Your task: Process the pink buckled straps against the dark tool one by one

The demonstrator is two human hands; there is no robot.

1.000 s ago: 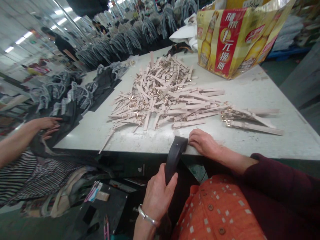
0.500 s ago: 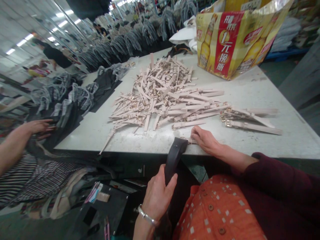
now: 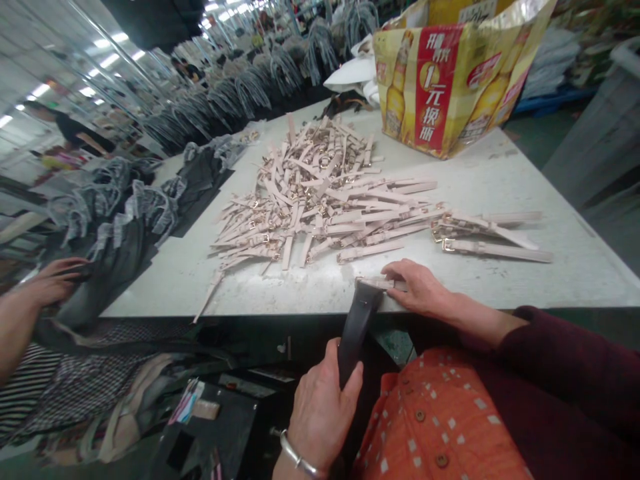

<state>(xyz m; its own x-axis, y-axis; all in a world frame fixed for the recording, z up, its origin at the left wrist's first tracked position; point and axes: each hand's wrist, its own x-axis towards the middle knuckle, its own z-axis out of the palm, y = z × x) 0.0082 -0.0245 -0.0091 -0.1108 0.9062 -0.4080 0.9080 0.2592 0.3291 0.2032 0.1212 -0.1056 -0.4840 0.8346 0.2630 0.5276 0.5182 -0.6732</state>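
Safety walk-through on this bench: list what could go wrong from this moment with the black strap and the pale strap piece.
1. The black strap hangs over the table edge, held only low down by the left hand; it could slide off if the grip loosens.
2. The right hand pins a pale strap piece right at the edge; it might drop to the floor.
3. The loose strap pile lies close behind; a sweep of the hand could scatter it.
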